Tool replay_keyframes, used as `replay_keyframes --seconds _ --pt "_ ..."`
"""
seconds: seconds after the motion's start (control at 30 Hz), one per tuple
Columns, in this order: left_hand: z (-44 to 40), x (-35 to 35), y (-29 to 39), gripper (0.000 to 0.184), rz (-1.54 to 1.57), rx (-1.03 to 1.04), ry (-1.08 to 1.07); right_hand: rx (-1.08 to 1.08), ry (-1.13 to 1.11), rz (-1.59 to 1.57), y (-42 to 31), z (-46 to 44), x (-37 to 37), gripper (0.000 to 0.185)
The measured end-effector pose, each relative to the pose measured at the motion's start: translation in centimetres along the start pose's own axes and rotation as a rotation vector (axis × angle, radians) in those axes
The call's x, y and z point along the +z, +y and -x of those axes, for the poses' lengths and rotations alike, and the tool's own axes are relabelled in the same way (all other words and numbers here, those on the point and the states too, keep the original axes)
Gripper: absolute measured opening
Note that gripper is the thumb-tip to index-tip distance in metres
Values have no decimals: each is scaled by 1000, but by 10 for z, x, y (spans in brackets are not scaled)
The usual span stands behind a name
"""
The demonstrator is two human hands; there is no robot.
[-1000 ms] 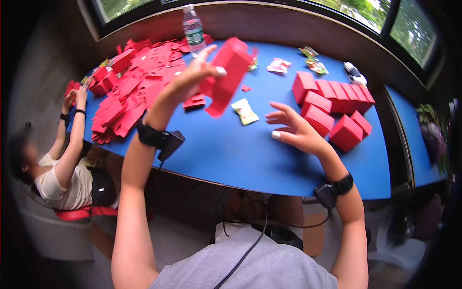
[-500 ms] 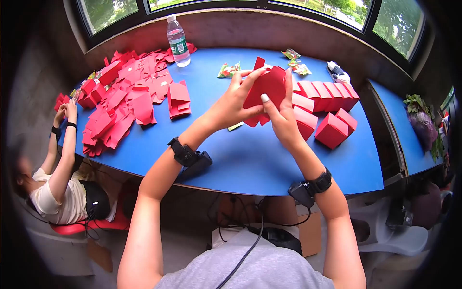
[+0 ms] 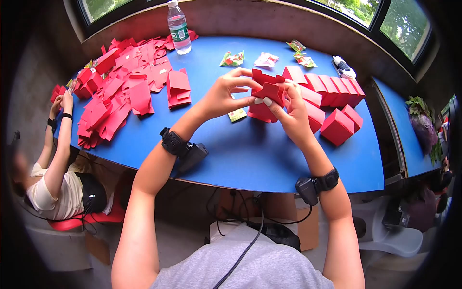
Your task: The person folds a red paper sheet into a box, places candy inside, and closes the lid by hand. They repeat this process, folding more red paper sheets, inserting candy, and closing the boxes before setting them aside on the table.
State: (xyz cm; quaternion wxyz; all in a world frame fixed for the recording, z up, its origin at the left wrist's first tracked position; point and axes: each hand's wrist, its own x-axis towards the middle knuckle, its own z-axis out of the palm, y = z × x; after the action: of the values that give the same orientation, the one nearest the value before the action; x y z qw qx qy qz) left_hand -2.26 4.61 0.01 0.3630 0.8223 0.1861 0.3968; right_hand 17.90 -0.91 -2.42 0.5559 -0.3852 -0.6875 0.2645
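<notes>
Between my hands, above the blue table (image 3: 231, 159), is a red paper box (image 3: 269, 91) with its top flaps standing up. My left hand (image 3: 224, 96) grips its left side, thumb at the front and fingers behind. My right hand (image 3: 294, 115) holds the right side, the thumb pressing on a front flap. Part of the box is hidden by my fingers. Just right of my right hand stand closed red boxes (image 3: 332, 89) in a row, and a pair of boxes (image 3: 337, 127) sits nearer to me. A yellow-green packet (image 3: 237, 114) lies below my left hand.
Flat red box pieces (image 3: 115, 96) are heaped on the left, beside a folded red piece (image 3: 178, 89). Behind stand a water bottle (image 3: 179, 31) and snack packets (image 3: 266, 59). At the far left, a co-worker's hands (image 3: 62, 98) hold something small. A second table (image 3: 397, 125) is at right.
The box has tipped from showing a broad face to standing more upright, its flaps now on top. My right thumb has moved onto a flap. The view has shifted slightly, revealing a pink-white packet.
</notes>
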Motion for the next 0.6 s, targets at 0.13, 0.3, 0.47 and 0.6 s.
replay_keyframes --seconds 0.13,0.3,0.47,0.6 --pt "-3 4 8 20 -63 141 48 -123 24 197 -17 -3 2 30" --pt "-4 1 11 18 -112 157 96 -68 91 -137 -19 1 7 39" --pt "-3 14 15 17 -214 194 70 -58 34 66 2 3 6 42" --pt "-2 15 9 12 -175 255 115 -154 -12 110 2 2 8 51"
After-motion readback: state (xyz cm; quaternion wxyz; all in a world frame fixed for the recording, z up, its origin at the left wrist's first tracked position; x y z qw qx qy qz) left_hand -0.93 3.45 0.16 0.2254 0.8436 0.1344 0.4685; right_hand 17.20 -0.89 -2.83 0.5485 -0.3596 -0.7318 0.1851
